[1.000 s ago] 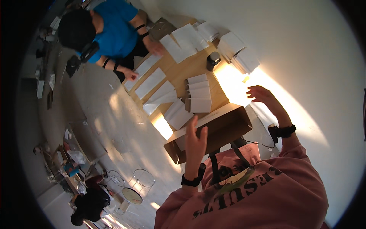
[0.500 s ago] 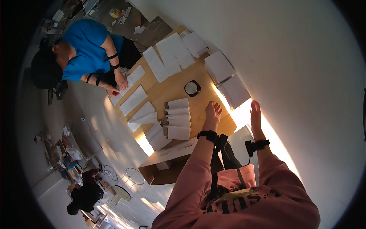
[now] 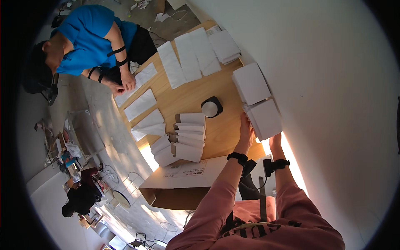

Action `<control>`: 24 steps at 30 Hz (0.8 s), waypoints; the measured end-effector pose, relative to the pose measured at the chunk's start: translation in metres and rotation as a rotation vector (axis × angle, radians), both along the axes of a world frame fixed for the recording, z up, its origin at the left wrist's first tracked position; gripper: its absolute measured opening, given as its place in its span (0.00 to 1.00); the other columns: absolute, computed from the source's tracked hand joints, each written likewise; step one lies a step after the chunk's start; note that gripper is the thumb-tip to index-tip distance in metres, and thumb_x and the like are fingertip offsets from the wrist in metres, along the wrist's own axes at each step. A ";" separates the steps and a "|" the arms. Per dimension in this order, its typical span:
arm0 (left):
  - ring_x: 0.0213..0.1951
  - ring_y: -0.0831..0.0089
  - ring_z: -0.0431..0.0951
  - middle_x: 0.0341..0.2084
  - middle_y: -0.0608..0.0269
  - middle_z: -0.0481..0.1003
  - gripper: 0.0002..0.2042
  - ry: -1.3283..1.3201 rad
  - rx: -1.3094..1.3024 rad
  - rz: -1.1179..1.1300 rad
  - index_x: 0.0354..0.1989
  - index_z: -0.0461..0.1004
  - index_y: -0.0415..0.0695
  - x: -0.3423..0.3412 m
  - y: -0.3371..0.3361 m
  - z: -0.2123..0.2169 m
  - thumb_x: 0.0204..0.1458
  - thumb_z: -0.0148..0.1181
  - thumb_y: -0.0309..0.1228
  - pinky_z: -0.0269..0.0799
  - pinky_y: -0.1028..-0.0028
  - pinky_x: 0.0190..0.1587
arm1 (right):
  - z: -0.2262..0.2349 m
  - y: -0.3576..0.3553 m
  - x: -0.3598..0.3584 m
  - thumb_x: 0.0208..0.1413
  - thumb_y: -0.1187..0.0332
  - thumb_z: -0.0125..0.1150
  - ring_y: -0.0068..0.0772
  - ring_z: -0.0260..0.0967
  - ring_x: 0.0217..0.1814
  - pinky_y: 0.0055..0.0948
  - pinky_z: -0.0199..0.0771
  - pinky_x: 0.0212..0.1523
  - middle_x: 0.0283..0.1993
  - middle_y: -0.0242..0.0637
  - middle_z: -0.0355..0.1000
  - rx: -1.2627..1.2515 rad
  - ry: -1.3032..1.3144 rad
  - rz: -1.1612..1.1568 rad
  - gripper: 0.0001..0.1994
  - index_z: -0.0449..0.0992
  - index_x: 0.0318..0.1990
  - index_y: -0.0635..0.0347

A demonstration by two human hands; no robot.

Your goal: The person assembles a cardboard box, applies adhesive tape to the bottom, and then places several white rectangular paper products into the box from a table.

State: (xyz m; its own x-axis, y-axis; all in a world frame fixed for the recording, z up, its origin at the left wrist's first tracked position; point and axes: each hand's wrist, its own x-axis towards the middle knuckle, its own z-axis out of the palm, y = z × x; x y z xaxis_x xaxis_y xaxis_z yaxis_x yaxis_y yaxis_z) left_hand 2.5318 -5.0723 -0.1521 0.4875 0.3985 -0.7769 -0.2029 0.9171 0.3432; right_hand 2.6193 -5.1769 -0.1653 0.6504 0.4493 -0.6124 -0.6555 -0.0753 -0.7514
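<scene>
Against the left side of the nearer stack of flat white cartons or sheets (image 3: 263, 118) lies my left hand (image 3: 246, 130), its fingers stretched out and partly hidden by the stack. My right hand (image 3: 275, 142) is at the stack's near right end, its fingertips out of sight behind it. A second white stack (image 3: 251, 83) sits just beyond, along the wall side of the table. Left of my hands, several folded white cartons (image 3: 190, 137) stand in a leaning row. A round silver-topped object on a dark square base (image 3: 209, 109) rests mid-table.
Long white sheets (image 3: 171, 64) and another stack (image 3: 225, 46) cover the far end of the wooden table (image 3: 175, 102). A co-worker in blue (image 3: 87, 39) handles white pieces at the left edge. An open cardboard box (image 3: 183, 177) is at the near edge; a wall (image 3: 329, 104) borders the right.
Both my hands have come to the nearer white stack, from raised positions apart from it. My view has shifted. The co-worker's hands stay at the left edge.
</scene>
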 end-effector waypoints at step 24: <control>0.41 0.73 0.73 0.40 0.63 0.72 0.23 0.079 -0.100 0.039 0.49 0.66 0.44 -0.044 0.009 0.012 0.56 0.40 0.50 0.72 0.74 0.42 | 0.009 0.005 -0.025 0.60 0.47 0.36 0.27 0.56 0.60 0.28 0.56 0.58 0.54 0.41 0.63 -0.043 0.196 0.434 0.28 0.57 0.59 0.60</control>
